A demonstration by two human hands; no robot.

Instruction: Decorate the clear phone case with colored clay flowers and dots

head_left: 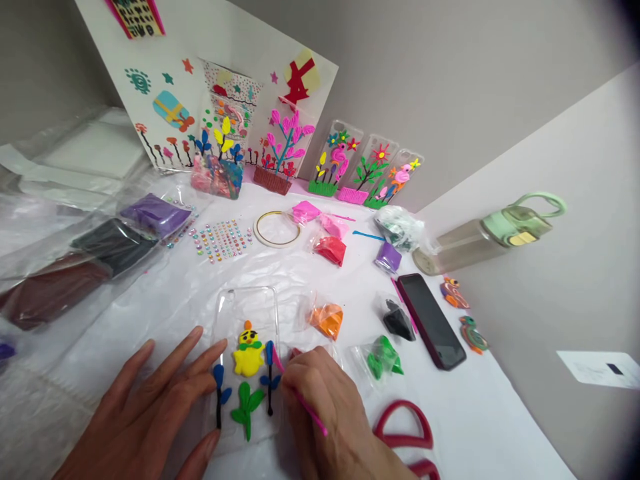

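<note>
1 white-covered table (480,427) across most of the frame. Behind, at upper left, a decorated white board (200,40) leaning upright. At left, a clear bag (90,223) with purple, black and brown clay packs inside.

At lower left, the left hand (155,400), fingers spread apart, forefinger and thumb at the left edge of a clear phone case (250,289). At lower centre, the right hand (327,400), fingers together and clamped on a thin pink tool (314,415).

At right, a bottle (460,248) with a green lid. Between the 2 hands, lower centre-left, the phone case, lying flat. At upper centre, 3 decorated cases (370,167) in a row, propped upright.

Right of centre, a dark phone (433,320); at lower right, red-handled scissors (400,441), partly out of frame. Around the centre, small clay packets, among them orange (327,321), green (385,359) and black (397,321).

On the case, a yellow chick (249,360) above a green plant (247,407), with 2 blue flowers (270,383), 1 on each side. Pink tip near the right flower; touching or not, cannot tell. Left of centre, tiny gem stickers (223,241).
</note>
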